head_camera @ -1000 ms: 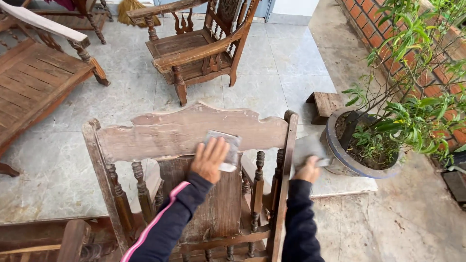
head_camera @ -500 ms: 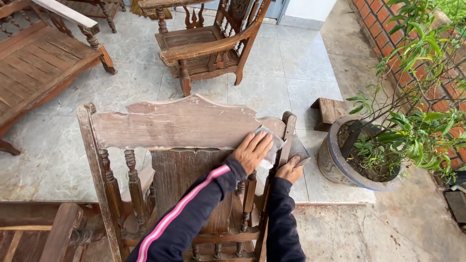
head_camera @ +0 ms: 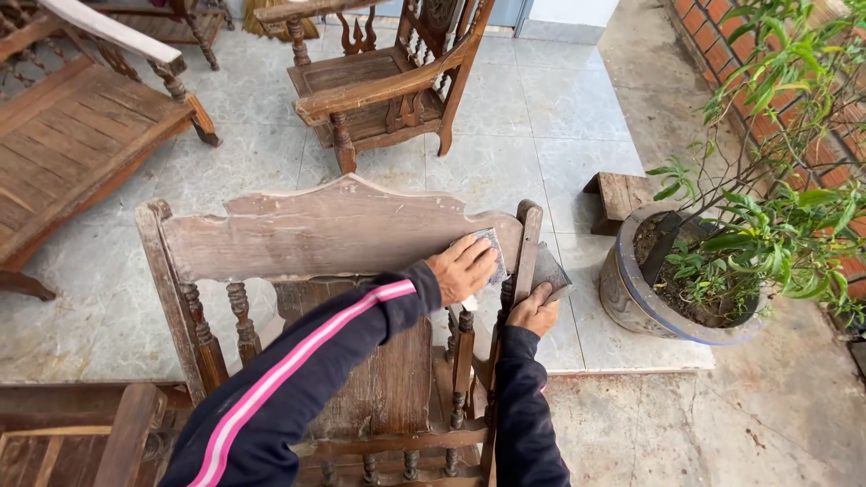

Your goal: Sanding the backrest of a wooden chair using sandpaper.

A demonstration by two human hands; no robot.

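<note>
Sandpaper (head_camera: 492, 248), head view, the only one: a small grey sheet pressed flat under the left hand (head_camera: 462, 269) against the top rail (head_camera: 334, 236) of the chair back (head_camera: 361, 361), at the rail's right end, just beside the right post (head_camera: 527, 243); left hand is spread, palm down, fingers holding the sheet to the wood; right hand (head_camera: 534, 311) is closed round a second dark sheet (head_camera: 548, 271), thumb side up, touching the outer side of that post, lower down.

Handling, as a judgement: sheet looks thin, light, floppy w/ a gritty face, so it prob. won't slip on wood but will fold or crease if pinched at a corner; best held flat under fingers & palm, as here; no fragility to speak of, though it can tear at an edge. Chair back looks stiff, heavy, dry wood, worn pale on the rail; turned spindles (head_camera: 242, 316) below look the weakest part; grip it by the post or rail, not by those.

Orientation: the rail's long axis runs left-right across the scene, carved crest pointing far; the sheet lies w/ one corner pointing far-right toward the post; its exact outline is part hidden by the hand.

Far side: another wooden armchair (head_camera: 379, 81); bench (head_camera: 81, 135) far left; potted plant (head_camera: 686, 289) right, w/ a small wood block (head_camera: 622, 194) just beyond it; tiled floor (head_camera: 541, 117).
</note>
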